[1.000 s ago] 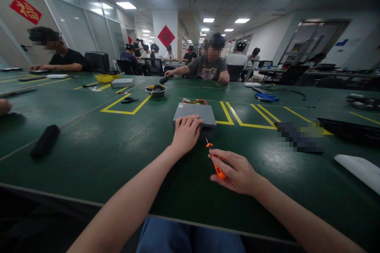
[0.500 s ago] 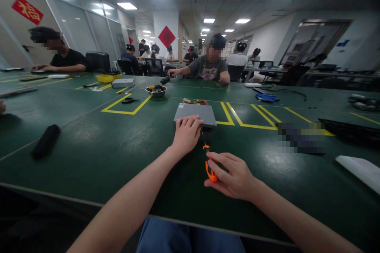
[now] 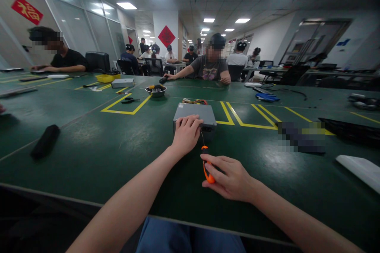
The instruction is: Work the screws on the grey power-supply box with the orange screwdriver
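Left hand [image 3: 187,135] — open, fingers spread across the top of a metal box [image 3: 192,112], not gripping, apparently placed to steady the box on the green mat [image 3: 89,158]. Right hand [image 3: 228,178] curled around a screwdriver [image 3: 208,170], orange handle tucked into the fingers, thin shaft angled toward the box's near end, probably for reach at that end. Tip just short of the box or touching it — too small to tell. Box directly under the left palm and ahead of the right hand. Just beyond the left fingers, coloured wires [image 3: 192,102] along the box's far edge. Farther past the left hand, a steel bowl [image 3: 156,91] of small parts and black cutters [image 3: 130,100] beside yellow tape [image 3: 124,106], seemingly set aside within reach. Well left of the left hand, a black pouch [image 3: 45,141]. Far beyond both hands, a co-worker's hand [image 3: 168,76] near the bowl.
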The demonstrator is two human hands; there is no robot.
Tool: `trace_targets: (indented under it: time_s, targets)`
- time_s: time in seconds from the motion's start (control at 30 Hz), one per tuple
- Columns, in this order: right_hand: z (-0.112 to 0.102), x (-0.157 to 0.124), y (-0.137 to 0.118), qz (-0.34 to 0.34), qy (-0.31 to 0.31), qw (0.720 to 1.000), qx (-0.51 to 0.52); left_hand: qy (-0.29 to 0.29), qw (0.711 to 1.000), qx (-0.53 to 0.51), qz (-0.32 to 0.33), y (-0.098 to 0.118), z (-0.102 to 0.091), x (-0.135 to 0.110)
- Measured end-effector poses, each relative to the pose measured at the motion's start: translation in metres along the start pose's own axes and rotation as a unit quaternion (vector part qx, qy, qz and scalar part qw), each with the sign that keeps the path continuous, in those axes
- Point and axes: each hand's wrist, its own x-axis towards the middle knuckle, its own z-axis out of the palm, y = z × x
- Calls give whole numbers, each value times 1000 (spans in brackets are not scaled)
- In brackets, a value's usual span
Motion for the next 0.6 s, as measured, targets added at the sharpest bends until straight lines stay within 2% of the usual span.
trace_targets:
  time_s: [0.1, 0.2, 0.3, 0.47, 0.6]
  targets:
    - [2, -1, 0, 21, 8, 999, 24, 0, 1000, -1, -1, 0, 1, 0]
    - [-1, 0, 0, 29, -32, 998, 37, 3, 1000, -1, -1, 0, 1, 0]
    - [-5, 3, -1, 8, -64, 998, 15, 3, 1000, 0, 0, 0, 0, 0]
    - [-3, 2, 0, -8, -10, 1000, 9, 0, 1000, 3, 0, 0, 0, 0]
    - [-2, -1, 1, 26, 6, 999, 45, 1, 1000, 1, 0, 0, 1, 0]
